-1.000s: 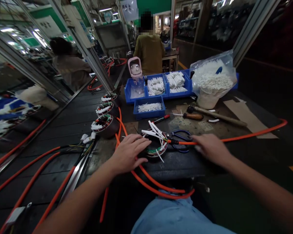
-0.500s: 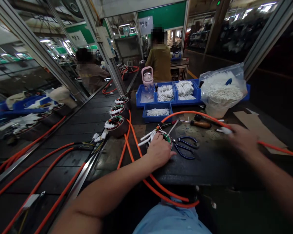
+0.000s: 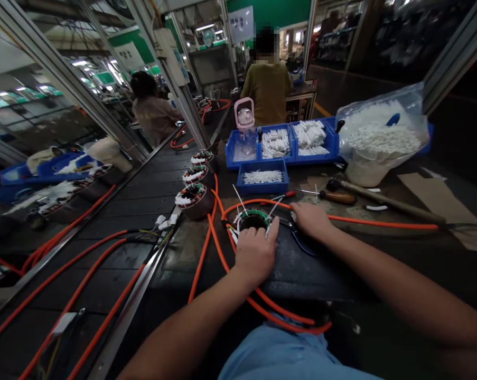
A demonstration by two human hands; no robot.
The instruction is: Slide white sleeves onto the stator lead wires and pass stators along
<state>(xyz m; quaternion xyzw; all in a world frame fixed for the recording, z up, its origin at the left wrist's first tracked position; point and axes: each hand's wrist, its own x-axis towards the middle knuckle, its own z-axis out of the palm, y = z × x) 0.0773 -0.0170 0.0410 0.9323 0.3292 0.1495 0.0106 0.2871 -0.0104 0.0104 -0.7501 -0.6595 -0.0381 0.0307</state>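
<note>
My left grip (image 3: 256,256) lies over the near side of a ring-shaped part (image 3: 245,217), which sits flat on the dark table (image 3: 301,277) in front of me. Its fingers bend over the rim and its thumb is spread toward the right; I cannot tell whether it clamps the ring or only rests there. The ring has a green band along its upper edge and a dark hollow middle; a thin white tube sticks up on each side, and white sleeves gather at its left.

My right grip (image 3: 311,219) is closed around an orange cable (image 3: 381,224), which arcs behind the ring from its left side and runs on past my hand to the right. Just below that hand are pliers (image 3: 302,244) with blue handles, partly covered.

Beyond the ring is a small blue tray (image 3: 262,187) of thin white sticks. To its right lie a screwdriver (image 3: 339,197) and a wooden-handled hammer (image 3: 392,202). Three similar ring parts (image 3: 195,205) stand in a row to the left. A person in an olive top (image 3: 268,92) is farther back.
</note>
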